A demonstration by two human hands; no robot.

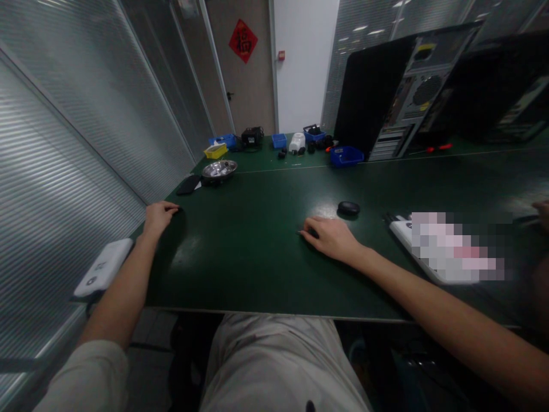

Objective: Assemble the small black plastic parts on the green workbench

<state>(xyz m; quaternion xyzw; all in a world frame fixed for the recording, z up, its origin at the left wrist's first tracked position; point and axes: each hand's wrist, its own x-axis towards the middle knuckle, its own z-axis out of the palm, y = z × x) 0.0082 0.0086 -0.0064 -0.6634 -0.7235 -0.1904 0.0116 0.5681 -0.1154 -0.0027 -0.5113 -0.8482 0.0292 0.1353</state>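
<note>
My left hand (158, 218) is over the left edge of the green table (240, 246), its fingertips pressed together. A small dark bit shows at those fingertips, too small to name. Nearer the middle, my right hand (328, 236) rests low at the tabletop with thumb and fingers pinched. A tiny thin tip sticks out to the left of that pinch, and what it belongs to is hidden by the fingers. Just beyond the right hand lies a black rounded object (349, 208), much like a computer mouse.
A metal bowl (219, 170) and a black flat pad (189, 185) are at the far left. Blue trays (346, 156), a yellow tray (215, 151) and an open computer case (398, 97) stand at the back. A white device (414, 252) lies right; another person's hand (542, 213) shows at the edge.
</note>
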